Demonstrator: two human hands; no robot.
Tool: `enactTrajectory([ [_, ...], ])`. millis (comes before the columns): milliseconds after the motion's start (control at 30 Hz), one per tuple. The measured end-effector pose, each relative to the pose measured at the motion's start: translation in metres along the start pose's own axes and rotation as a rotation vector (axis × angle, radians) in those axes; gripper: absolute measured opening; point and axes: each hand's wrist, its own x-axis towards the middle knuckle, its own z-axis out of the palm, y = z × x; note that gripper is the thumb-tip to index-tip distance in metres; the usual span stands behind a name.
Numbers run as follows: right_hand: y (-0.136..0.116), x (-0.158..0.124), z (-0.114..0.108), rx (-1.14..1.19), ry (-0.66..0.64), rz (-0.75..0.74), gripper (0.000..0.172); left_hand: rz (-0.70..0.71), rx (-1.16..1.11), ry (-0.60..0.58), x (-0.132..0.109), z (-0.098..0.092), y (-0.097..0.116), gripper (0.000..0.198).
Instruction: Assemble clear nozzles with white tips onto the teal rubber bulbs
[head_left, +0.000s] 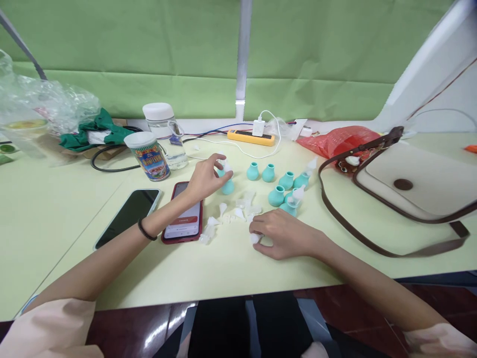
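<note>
Left hand [205, 178] reaches forward over the table [231, 268], fingers pinched on the clear tip of a teal rubber bulb [227, 186] that stands upright just beyond the fingertips. Dark band on that wrist.

Right hand [283, 233] lies nearer the table edge, knuckles up, fingers curled down onto a small white plastic piece [255, 238] at the fingertips; it looks lightly gripped, though most of the piece is hidden under the fingers.

Between the two hands: a loose scatter of clear plastic tips [238, 211], lying flat, some touching each other, running from beside the red-cased phone toward the right hand.

Just beyond the right hand, a cluster of teal bulbs [276, 196]: two stand side by side [260, 172] without tips, others further right, and at least two of those carry a clear tip on top [296, 195]. All well apart from the left hand's bulb.

Under the left forearm: a red-cased phone [183, 219], screen lit. Left of it a second phone [128, 215], dark screen, pale case.

Further back: printed can [148, 156] with pale lid, clear lidded bottle [165, 130] behind it, yellow power strip [251, 136] with a white charger plugged in, black cable loop, green cloth, crumpled clear plastic bag at far left.

Right side: cream shoulder bag [417, 184] with brown strap lying flat, red plastic bag [337, 138] behind it. Green paper backdrop along the rear.
</note>
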Motion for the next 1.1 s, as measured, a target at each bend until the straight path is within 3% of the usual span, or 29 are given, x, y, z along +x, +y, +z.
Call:
enactTrajectory([
  [100, 0.0, 0.001, 0.0, -0.003, 0.0, 0.024, 0.014, 0.114, 0.12, 0.228, -0.007, -0.006, 0.005, 0.039],
  [167, -0.001, 0.002, 0.0, -0.012, 0.013, 0.05, 0.014, 0.321, 0.247, 0.341, -0.014, -0.013, 0.011, 0.032],
  [233, -0.002, 0.003, 0.001, -0.012, 0.033, 0.071, 0.014, 0.599, 0.394, 0.246, -0.023, -0.019, 0.021, 0.02],
  [300, -0.003, 0.003, 0.002, -0.004, 0.053, 0.08, 0.014, 0.757, 0.511, -0.024, -0.031, -0.023, 0.031, 0.015],
  [433, -0.004, 0.001, 0.004, -0.014, 0.053, 0.071, 0.013, 0.584, 0.512, -0.36, -0.039, -0.015, 0.045, 0.021],
  [600, -0.003, 0.002, 0.008, -0.036, 0.063, 0.078, 0.016, 0.494, 0.488, -0.524, -0.037, 0.009, 0.04, 0.023],
  [833, -0.004, 0.003, 0.007, -0.044, 0.069, 0.13, 0.016, 0.38, 0.412, -0.52, -0.028, 0.025, 0.028, 0.026],
  [1100, -0.003, 0.003, 0.012, -0.067, 0.184, 0.206, 0.017, 0.296, 0.263, -0.382, -0.031, 0.008, 0.035, 0.024],
])
